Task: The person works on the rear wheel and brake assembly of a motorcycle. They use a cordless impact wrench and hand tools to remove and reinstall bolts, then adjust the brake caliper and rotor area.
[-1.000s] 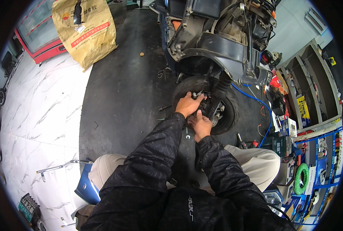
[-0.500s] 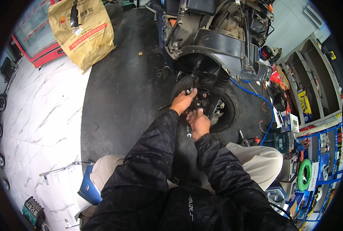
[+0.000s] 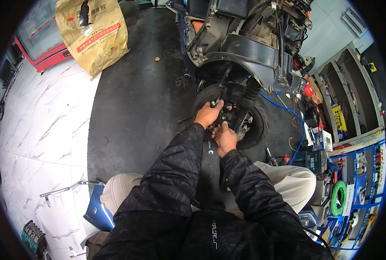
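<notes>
A scooter-like vehicle with dark plastic panels (image 3: pixel 249 47) stands in front of me, its wheel (image 3: pixel 264 128) below the wheel arch. My left hand (image 3: pixel 207 115) is closed around a dark rod-like part with a shiny metal end (image 3: pixel 213 104), beside the wheel hub. Just nearer to me, my right hand (image 3: pixel 226 138) has its fingers curled together at the hub's lower side; what they hold is hidden. To the right of the left hand's fingertips are the dark hub parts (image 3: pixel 228 113), under a ribbed black boot (image 3: pixel 251 93). A wrench (image 3: pixel 210 148) lies on the floor left of my right hand.
A yellow sack (image 3: pixel 95 39) stands at the far left by a red-framed glass cabinet (image 3: pixel 50 60). A blue hose (image 3: pixel 303 130) curves along the right. Boxes and a green coil (image 3: pixel 338 198) fill shelves there. Blue panel (image 3: pixel 98 212) lies by my left knee.
Both hands stay at the hub; the right hand's fingers have drawn closer together. The whole view has shifted slightly.
</notes>
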The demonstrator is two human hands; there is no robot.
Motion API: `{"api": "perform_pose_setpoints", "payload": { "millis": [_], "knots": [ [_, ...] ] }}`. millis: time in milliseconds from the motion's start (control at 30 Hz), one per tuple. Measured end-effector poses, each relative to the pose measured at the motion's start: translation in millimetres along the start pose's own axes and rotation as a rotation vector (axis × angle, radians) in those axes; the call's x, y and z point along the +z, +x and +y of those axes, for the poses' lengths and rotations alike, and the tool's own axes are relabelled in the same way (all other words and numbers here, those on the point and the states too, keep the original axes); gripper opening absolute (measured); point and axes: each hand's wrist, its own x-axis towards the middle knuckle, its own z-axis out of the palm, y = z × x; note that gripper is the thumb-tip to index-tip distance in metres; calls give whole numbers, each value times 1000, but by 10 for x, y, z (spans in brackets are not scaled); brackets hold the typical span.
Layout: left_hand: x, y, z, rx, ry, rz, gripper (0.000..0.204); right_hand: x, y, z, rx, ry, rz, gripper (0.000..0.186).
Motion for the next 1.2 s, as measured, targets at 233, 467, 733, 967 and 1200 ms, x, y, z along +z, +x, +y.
{"api": "perform_pose_setpoints", "payload": {
  "millis": [233,467,733,967,1200],
  "knots": [
    [94,178,-149,-3,8,41,82,40,-2,-89,20,1,53,36],
    [68,154,-105,38,38,65,83,142,-65,-146,-54,-244,132,38],
    [14,-43,-7,-18,67,1,81,73,-106,-72,-74,-222,53,39],
    [-47,-178,157,-33,72,-26,83,-8,-34,-169,2,-243,-6,39],
    [-32,-222,250,4,175,-23,84,-39,-14,-132,-38,-283,-20,38]
  ]
}}
